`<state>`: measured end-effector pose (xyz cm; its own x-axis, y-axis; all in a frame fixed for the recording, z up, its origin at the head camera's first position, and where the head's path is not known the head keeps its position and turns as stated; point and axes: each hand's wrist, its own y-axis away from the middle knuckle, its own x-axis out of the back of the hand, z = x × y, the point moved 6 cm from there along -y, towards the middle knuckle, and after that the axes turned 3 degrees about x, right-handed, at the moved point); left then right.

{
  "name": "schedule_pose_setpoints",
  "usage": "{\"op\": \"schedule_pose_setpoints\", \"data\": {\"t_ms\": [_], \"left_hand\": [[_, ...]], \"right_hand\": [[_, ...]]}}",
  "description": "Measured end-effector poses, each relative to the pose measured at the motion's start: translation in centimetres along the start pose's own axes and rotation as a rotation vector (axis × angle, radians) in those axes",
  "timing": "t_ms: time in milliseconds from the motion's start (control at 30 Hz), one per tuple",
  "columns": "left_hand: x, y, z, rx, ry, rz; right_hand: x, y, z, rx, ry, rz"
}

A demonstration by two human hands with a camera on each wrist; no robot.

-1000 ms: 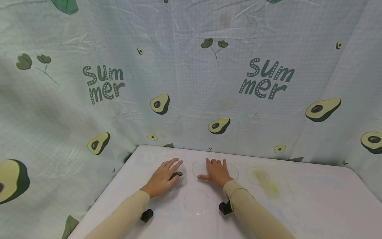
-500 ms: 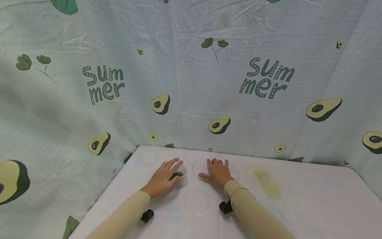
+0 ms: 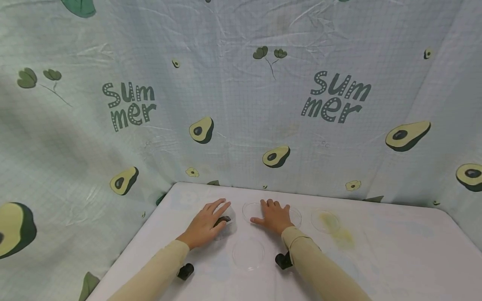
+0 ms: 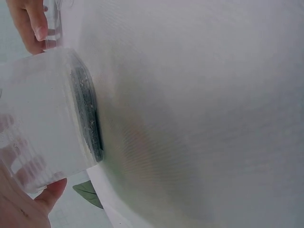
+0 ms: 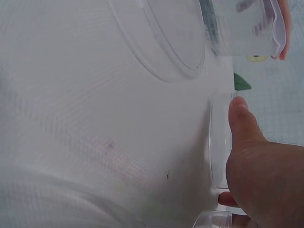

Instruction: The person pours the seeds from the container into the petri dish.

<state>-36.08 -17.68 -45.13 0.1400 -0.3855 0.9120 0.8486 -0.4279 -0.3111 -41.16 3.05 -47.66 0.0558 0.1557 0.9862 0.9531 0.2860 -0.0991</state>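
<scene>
My left hand (image 3: pixel 203 225) grips a clear plastic tub (image 4: pixel 42 118) holding a layer of dark, crumbly material (image 4: pixel 86 114). Through the tub's wall its fingers show in the left wrist view. To the right, my right hand (image 3: pixel 274 216) lies over the table with its thumb out and fingers spread. Its thumb touches a shallow round clear plastic lid (image 5: pixel 221 140), also seen as a faint ring in the head view. A second clear round piece (image 3: pixel 298 217) is partly covered by the right hand. Where the right fingertips touch is partly hidden.
Another clear round piece (image 3: pixel 248 254) lies nearer on the white table (image 3: pixel 395 251), and one more (image 3: pixel 318 221) lies right, beside a yellowish stain (image 3: pixel 340 236). Black wrist devices (image 3: pixel 185 271) show by both sleeves. A printed curtain (image 3: pixel 241 83) hangs behind the table.
My right hand's outer fingers have spread slightly to the right. My left hand and the tub have stayed in place.
</scene>
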Motion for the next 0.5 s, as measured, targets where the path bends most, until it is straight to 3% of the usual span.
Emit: {"op": "schedule_pose_setpoints", "data": {"t_ms": [233, 367, 500], "left_hand": [[0.15, -0.01, -0.02, 0.026, 0.009, -0.054], [0.43, 0.05, -0.13, 0.036, 0.025, -0.046], [0.7, 0.48, -0.5, 0.096, 0.065, -0.016]], "right_hand": [[-0.37, 0.11, 0.27, -0.008, -0.015, 0.002], [-0.59, -0.02, 0.41, -0.011, -0.024, 0.002], [-0.47, -0.03, 0.37, -0.011, -0.034, 0.0]]}}
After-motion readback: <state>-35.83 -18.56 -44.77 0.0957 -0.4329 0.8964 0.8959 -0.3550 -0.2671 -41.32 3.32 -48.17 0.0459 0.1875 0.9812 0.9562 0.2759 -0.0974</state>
